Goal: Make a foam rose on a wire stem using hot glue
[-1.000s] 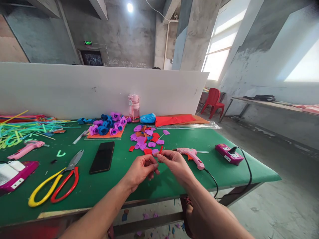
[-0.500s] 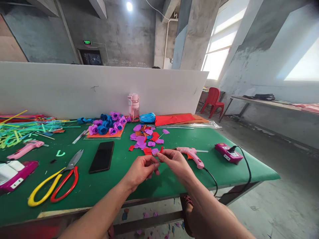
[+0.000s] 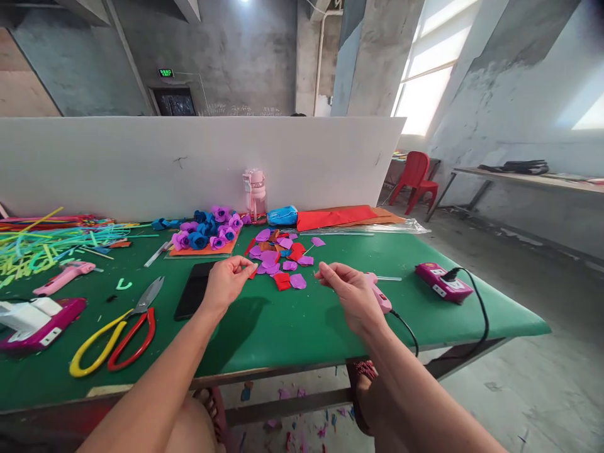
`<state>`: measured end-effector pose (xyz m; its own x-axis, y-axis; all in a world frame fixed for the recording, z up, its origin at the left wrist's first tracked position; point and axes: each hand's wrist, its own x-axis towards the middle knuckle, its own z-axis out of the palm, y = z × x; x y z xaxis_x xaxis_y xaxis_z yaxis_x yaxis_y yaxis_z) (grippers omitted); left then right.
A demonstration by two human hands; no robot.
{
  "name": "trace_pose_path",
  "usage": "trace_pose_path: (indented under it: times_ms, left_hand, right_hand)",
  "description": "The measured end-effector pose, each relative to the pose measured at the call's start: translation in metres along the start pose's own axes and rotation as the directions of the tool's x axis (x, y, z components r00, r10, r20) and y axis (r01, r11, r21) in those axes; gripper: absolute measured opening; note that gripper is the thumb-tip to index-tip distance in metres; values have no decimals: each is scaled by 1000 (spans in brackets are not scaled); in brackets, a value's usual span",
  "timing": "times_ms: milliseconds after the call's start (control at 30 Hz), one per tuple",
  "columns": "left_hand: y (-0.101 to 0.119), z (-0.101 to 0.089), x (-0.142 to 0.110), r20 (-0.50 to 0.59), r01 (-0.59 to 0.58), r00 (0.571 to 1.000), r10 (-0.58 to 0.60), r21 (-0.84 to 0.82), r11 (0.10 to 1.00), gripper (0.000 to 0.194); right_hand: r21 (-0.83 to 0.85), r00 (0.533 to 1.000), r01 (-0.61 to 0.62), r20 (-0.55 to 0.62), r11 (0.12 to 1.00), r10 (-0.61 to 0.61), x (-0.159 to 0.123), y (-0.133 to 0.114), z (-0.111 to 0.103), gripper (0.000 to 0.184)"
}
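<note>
My left hand is closed in a pinch over the table, beside the black phone, which it partly covers. A narrow red paper strip rises from its fingertips. My right hand is also pinched, apart from the left; anything between its fingertips is too small to make out. Behind it, a pink glue gun is partly hidden. Between and beyond the hands lie loose purple petals, red pieces and brown and blue ones.
Finished purple and blue flowers sit at the back. Scissors, another pink glue gun and a power strip lie left. A second power strip with a black cord stands right. A pink bottle stands by the white partition.
My hands have drawn apart, the left one moving left with the red strip, the right one slightly right. The red strip was at the right fingertips before. The view has shifted a little.
</note>
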<state>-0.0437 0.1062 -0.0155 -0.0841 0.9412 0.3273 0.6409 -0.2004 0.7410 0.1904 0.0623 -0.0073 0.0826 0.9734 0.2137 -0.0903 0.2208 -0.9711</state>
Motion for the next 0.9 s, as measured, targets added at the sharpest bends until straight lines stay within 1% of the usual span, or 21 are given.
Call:
trace_pose_path:
  times_ms: [67, 133, 200, 333, 400, 467, 533, 600, 667, 733, 800, 833, 900]
  left_hand:
    - [-2, 7, 8, 24, 5, 1000, -7, 75, 997, 23]
    - [-3, 16, 17, 67, 13, 997, -24, 147, 989, 21]
    - [-2, 26, 22, 124, 2, 992, -27, 199, 980, 22]
    - [5, 47, 19, 249, -65, 969, 0, 252, 966, 22]
    - [10, 58, 13, 331, -140, 943, 39, 285, 948, 23]
    - [15, 70, 5, 386, -257, 914, 123, 317, 913, 26]
    - [18, 81, 0, 392, -344, 898, 200, 341, 875, 28]
    - [20, 90, -1, 371, -373, 897, 241, 342, 862, 23]
    - [21, 94, 0, 321, -343, 914, 248, 289, 894, 20]
    - [21, 91, 2, 246, -247, 947, 206, 153, 957, 19]
    - [23, 82, 2, 203, -88, 975, 93, -33, 996, 18]
    - [23, 76, 2, 206, -5, 978, 28, -114, 993, 19]
    - [24, 61, -1, 248, 126, 966, -71, -215, 969, 22]
  right_hand:
    - [19, 1000, 29, 4, 999, -29, 0, 0, 0, 26]
    - [24, 1000, 11, -5, 1000, -11, 1, 0, -2, 29]
    - [15, 999, -6, -41, 1000, 7, 1, -2, -4, 31]
    - [63, 993, 29, -117, 998, -22, 1, -9, -8, 27]
    - [89, 993, 6, -120, 996, 5, 1, -13, -10, 27]
    - [114, 993, -24, -114, 993, 37, 2, -16, -11, 28]
    - [150, 992, -52, -103, 987, 67, 3, -17, -12, 29]
    - [184, 992, -71, -91, 980, 89, 5, -17, -14, 29]
    - [202, 990, -85, -92, 976, 105, 6, -15, -17, 29]
    - [191, 988, -95, -100, 977, 116, 8, -13, -21, 29]
    - [127, 990, -105, -82, 986, 116, 10, -9, -24, 29]
    - [70, 992, -107, -57, 992, 111, 11, -7, -25, 29]
    - [-80, 997, -78, 18, 994, 80, 12, 1, -24, 28]
